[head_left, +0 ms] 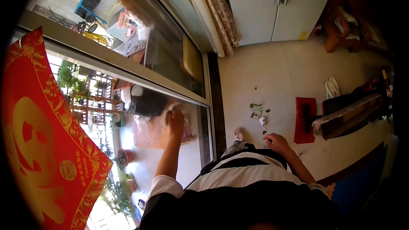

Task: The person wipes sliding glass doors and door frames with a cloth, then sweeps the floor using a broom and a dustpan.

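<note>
My left hand (175,123) is raised against the glass door panel (194,121), its fingers wrapped round what looks like a pale cloth (171,107). The cloth is small and partly covered by the hand. Low at my right side, beside my waist, my right hand (277,142) hangs with its fingers curled in and nothing visible in them.
A red decoration (42,145) hangs at the left. Plants (72,76) show through the glass. On the floor lie scattered leaves (257,111), a red mat (301,132) and white shoes (332,88). A pale cabinet (251,8) stands ahead, beside a curtain (217,12).
</note>
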Demonstrator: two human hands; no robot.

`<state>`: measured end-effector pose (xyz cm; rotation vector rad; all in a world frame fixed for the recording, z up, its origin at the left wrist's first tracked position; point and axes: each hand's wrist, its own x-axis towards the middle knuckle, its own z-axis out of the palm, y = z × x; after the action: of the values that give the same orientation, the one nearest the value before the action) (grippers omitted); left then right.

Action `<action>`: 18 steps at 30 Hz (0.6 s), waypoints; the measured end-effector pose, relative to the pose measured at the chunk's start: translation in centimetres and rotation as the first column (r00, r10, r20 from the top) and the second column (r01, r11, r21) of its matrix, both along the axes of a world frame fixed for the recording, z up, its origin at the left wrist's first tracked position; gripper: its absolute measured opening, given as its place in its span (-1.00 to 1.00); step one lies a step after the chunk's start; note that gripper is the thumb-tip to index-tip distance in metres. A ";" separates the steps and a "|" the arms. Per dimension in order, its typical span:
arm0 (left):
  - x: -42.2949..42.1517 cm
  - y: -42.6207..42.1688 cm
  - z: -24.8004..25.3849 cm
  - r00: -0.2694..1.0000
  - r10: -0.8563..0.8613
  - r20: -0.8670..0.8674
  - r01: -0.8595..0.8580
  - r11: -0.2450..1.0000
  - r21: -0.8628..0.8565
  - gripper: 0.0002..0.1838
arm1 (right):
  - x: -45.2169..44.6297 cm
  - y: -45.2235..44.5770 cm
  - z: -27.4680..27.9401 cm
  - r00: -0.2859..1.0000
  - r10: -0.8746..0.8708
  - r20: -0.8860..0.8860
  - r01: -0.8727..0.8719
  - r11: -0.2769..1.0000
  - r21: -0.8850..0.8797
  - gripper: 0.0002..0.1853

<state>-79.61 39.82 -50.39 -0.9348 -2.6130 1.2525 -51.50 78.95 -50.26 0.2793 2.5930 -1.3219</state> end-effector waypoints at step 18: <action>10.3 -3.1 -10.4 0.408 0.301 0.862 -0.105 0.953 -0.284 -0.71 | -2.3 0.9 0.8 0.989 -0.005 0.148 -0.011 0.994 0.108 -0.74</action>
<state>-69.26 36.76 -60.77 -1.7920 -3.5466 1.2715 -53.79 79.82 -49.43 0.3768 2.5424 -1.1153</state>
